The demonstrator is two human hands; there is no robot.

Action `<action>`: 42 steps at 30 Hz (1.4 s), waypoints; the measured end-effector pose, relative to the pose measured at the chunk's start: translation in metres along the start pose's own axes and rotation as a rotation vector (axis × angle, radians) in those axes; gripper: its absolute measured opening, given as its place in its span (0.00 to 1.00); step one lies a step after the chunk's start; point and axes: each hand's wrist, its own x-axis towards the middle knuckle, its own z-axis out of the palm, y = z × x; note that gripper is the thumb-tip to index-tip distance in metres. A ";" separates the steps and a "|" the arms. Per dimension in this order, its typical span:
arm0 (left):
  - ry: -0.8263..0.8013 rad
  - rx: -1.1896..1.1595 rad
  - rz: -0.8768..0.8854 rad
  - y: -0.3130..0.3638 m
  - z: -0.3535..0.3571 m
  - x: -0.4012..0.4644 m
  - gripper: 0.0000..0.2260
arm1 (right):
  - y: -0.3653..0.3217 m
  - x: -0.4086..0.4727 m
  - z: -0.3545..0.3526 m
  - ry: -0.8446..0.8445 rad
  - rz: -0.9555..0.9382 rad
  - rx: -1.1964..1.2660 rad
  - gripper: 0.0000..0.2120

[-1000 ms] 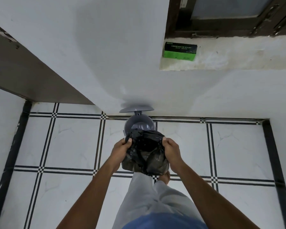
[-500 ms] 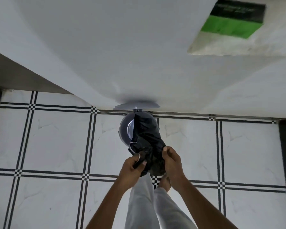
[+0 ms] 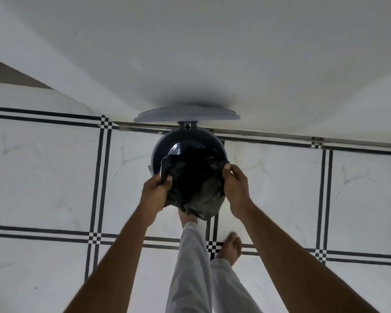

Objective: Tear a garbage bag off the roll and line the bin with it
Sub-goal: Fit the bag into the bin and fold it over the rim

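Garbage bag (image 3: 195, 184) gripped by both hands over bin (image 3: 158, 152).

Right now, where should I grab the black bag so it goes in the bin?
Grab the bag at its open top edge, one side each, as the left hand and right hand do. Come from above and the sides: the bin opens upward, its lid raised, so spreading the edge probably lets it fold over the rim.

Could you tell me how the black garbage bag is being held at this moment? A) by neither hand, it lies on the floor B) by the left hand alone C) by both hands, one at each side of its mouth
C: the left hand and right hand each grip an edge of the garbage bag above the open bin.
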 end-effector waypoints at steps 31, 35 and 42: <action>0.079 0.205 -0.194 0.032 -0.045 0.182 0.18 | 0.001 0.182 0.001 -0.007 0.018 -0.102 0.16; 0.005 0.110 -0.335 0.005 -0.056 0.145 0.29 | 0.019 0.151 -0.012 -0.072 0.251 -0.050 0.28; -0.199 -0.310 -0.337 -0.059 -0.068 0.091 0.16 | 0.056 0.104 -0.028 -0.108 0.299 0.225 0.27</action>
